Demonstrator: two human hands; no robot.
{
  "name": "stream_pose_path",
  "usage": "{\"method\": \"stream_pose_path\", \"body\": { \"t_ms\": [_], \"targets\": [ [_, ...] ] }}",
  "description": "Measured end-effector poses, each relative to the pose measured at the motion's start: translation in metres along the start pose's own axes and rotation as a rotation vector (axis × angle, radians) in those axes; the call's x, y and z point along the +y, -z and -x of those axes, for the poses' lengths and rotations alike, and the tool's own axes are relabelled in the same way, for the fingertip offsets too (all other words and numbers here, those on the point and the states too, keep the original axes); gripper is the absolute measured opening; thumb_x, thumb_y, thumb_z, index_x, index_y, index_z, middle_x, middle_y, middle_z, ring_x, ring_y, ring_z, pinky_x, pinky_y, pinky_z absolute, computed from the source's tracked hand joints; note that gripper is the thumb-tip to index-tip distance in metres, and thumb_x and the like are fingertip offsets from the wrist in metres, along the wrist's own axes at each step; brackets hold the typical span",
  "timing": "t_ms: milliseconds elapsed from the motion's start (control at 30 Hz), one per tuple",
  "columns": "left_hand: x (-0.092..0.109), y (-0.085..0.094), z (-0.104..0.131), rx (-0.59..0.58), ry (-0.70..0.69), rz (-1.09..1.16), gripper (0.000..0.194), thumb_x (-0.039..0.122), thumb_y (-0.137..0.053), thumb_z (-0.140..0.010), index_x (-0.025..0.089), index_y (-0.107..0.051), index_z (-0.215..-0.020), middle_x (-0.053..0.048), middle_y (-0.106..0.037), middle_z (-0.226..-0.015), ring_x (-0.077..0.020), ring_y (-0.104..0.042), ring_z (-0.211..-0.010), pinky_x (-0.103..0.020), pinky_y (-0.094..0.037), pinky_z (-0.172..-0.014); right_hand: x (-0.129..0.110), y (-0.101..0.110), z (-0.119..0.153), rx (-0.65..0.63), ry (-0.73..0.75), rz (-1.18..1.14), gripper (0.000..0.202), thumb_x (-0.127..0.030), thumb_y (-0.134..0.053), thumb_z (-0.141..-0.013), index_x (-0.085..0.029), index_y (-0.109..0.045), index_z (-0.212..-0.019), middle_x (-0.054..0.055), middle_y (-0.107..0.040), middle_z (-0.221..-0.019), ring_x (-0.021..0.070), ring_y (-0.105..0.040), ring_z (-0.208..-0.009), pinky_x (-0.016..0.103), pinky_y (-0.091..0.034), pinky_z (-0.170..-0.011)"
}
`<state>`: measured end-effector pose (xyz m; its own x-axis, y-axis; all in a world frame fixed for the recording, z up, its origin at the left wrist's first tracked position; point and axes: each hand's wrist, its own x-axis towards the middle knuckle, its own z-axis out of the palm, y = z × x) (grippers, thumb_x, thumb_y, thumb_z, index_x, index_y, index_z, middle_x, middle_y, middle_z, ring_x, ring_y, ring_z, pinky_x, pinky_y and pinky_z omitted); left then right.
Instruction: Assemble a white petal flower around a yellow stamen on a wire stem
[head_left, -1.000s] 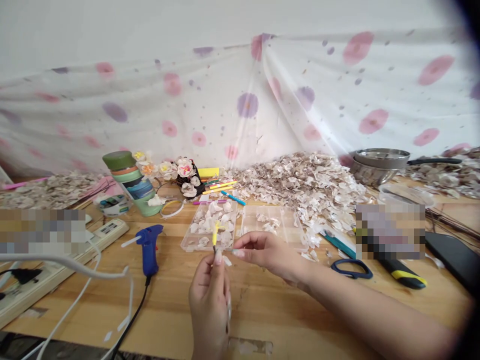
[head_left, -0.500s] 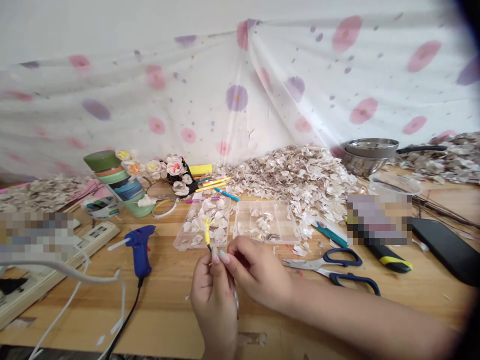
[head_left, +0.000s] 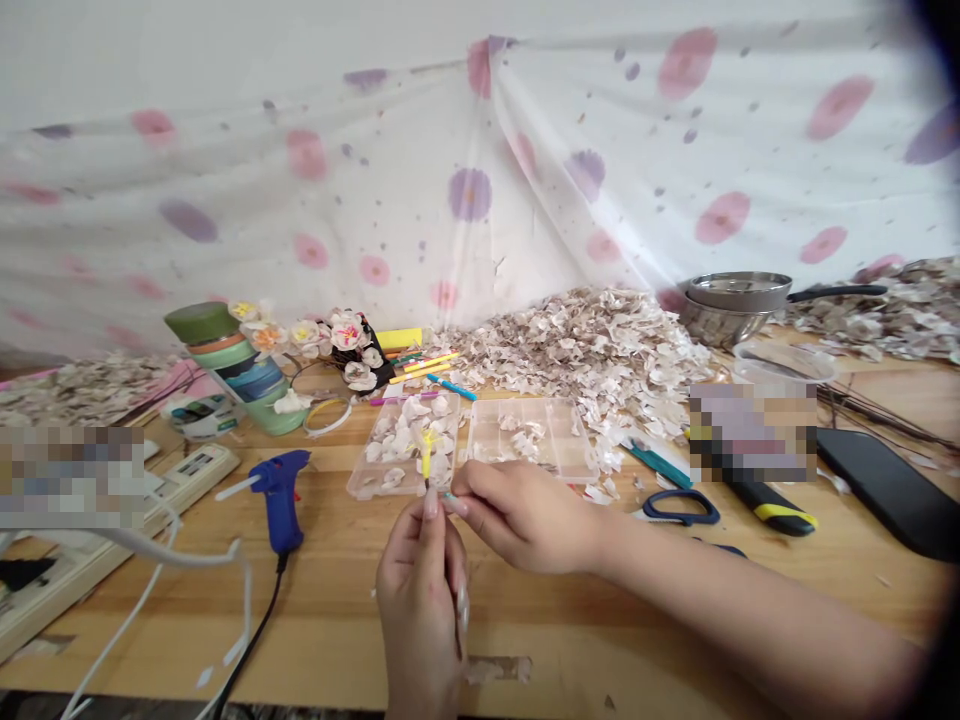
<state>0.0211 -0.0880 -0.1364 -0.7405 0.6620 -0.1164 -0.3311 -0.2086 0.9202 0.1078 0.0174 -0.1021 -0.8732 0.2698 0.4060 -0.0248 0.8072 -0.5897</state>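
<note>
My left hand (head_left: 422, 585) is closed, its thumb and fingers pinching the dark stem below a yellow artificial flower stamen (head_left: 427, 458). The stamen stands nearly upright, with spread yellow tips on top. My right hand (head_left: 517, 515) is closed too, thumb against forefinger, right beside the left fingertips. What lies between its fingers is hidden. Just behind the stamen is a clear plastic box (head_left: 361, 484) with loose white petals (head_left: 391, 433). A second clear divided box (head_left: 489, 418), holding a few petals, lies to its right.
A blue glue gun (head_left: 277, 495) stands at left near a power strip (head_left: 191, 468) and white cables. Scissors (head_left: 686, 507) lie partly under my right forearm. Behind are a large petal heap (head_left: 585, 345), pens (head_left: 450, 385), made-up flowers (head_left: 349, 335) and a metal bowl (head_left: 724, 322).
The stamen has turned more upright and shifted slightly right. My right hand has moved slightly right and up beside the left fingertips, and its forearm now covers more of the scissors.
</note>
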Motion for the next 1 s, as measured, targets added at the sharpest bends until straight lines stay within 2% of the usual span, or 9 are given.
{"method": "stream_pose_path", "body": {
  "t_ms": [67,133,233,367,467,600,800,1000],
  "targets": [
    [0.003,0.003,0.001,-0.043,0.053,-0.004,0.047,0.061,-0.078,-0.070,0.017,-0.060,-0.074,0.010,-0.038,-0.035,-0.0027,-0.025,-0.030,-0.011,-0.022,-0.029,-0.001,0.015,-0.001,-0.035,-0.001,-0.031,0.018,-0.028,-0.041,-0.097,-0.022,-0.041,-0.081,-0.004,-0.044,-0.066,0.0113,-0.040,-0.056,0.024,-0.030,-0.055],
    [0.006,0.006,0.002,-0.070,0.089,-0.025,0.045,0.058,-0.078,-0.071,0.017,-0.063,-0.077,0.011,-0.038,-0.034,-0.0024,-0.024,-0.030,-0.011,-0.020,-0.030,-0.002,0.032,-0.001,-0.003,0.007,-0.105,0.020,-0.028,-0.043,-0.098,-0.022,-0.042,-0.080,-0.004,-0.043,-0.068,0.0108,-0.040,-0.059,0.023,-0.033,-0.057],
    [0.010,0.007,0.003,-0.139,0.098,-0.087,0.043,0.055,-0.079,-0.070,0.016,-0.062,-0.069,0.009,-0.038,-0.032,-0.0014,-0.024,-0.029,-0.011,-0.019,-0.032,0.000,0.059,0.001,0.044,-0.008,-0.218,0.022,-0.028,-0.044,-0.099,-0.021,-0.043,-0.079,-0.005,-0.040,-0.070,0.0106,-0.039,-0.063,0.023,-0.035,-0.061],
    [0.018,0.004,0.008,-0.216,0.117,-0.199,0.040,0.049,-0.076,-0.072,0.015,-0.059,-0.058,0.007,-0.036,-0.030,-0.0006,-0.022,-0.028,-0.013,-0.014,-0.035,0.004,0.081,0.005,-0.060,-0.056,-0.260,0.022,-0.028,-0.042,-0.101,-0.021,-0.045,-0.081,-0.005,-0.039,-0.071,0.0109,-0.037,-0.064,0.024,-0.036,-0.063],
    [0.025,0.000,0.012,-0.201,0.170,-0.274,0.039,0.045,-0.075,-0.069,0.017,-0.055,-0.051,0.007,-0.035,-0.031,-0.0009,-0.021,-0.028,-0.015,-0.010,-0.037,0.006,0.086,0.006,-0.123,-0.043,-0.239,0.022,-0.027,-0.043,-0.101,-0.021,-0.046,-0.080,-0.004,-0.041,-0.074,0.0112,-0.039,-0.067,0.024,-0.037,-0.066],
    [0.031,-0.003,0.014,-0.233,0.242,-0.389,0.039,0.043,-0.071,-0.065,0.019,-0.048,-0.044,0.008,-0.030,-0.033,-0.0017,-0.018,-0.031,-0.018,-0.008,-0.039,0.010,0.086,0.003,-0.104,0.027,-0.212,0.021,-0.020,-0.047,-0.099,-0.020,-0.047,-0.078,-0.002,-0.043,-0.079,0.0117,-0.043,-0.074,0.025,-0.038,-0.072],
    [0.029,0.001,0.014,-0.333,0.207,-0.591,0.035,0.038,-0.066,-0.065,0.021,-0.044,-0.044,0.008,-0.027,-0.039,-0.0052,-0.017,-0.039,-0.024,-0.006,-0.043,0.017,0.083,0.001,-0.245,0.087,-0.248,0.018,-0.016,-0.053,-0.094,-0.018,-0.055,-0.076,0.000,-0.048,-0.081,0.0128,-0.047,-0.079,0.027,-0.040,-0.079],
    [0.027,-0.002,0.014,-0.369,0.162,-0.639,0.033,0.036,-0.061,-0.066,0.022,-0.040,-0.044,0.007,-0.027,-0.042,-0.0075,-0.020,-0.042,-0.026,-0.009,-0.045,0.019,0.075,0.000,-0.392,0.007,-0.224,0.016,-0.011,-0.056,-0.092,-0.017,-0.060,-0.077,-0.001,-0.047,-0.080,0.0119,-0.048,-0.076,0.025,-0.041,-0.076]
  ]
}}
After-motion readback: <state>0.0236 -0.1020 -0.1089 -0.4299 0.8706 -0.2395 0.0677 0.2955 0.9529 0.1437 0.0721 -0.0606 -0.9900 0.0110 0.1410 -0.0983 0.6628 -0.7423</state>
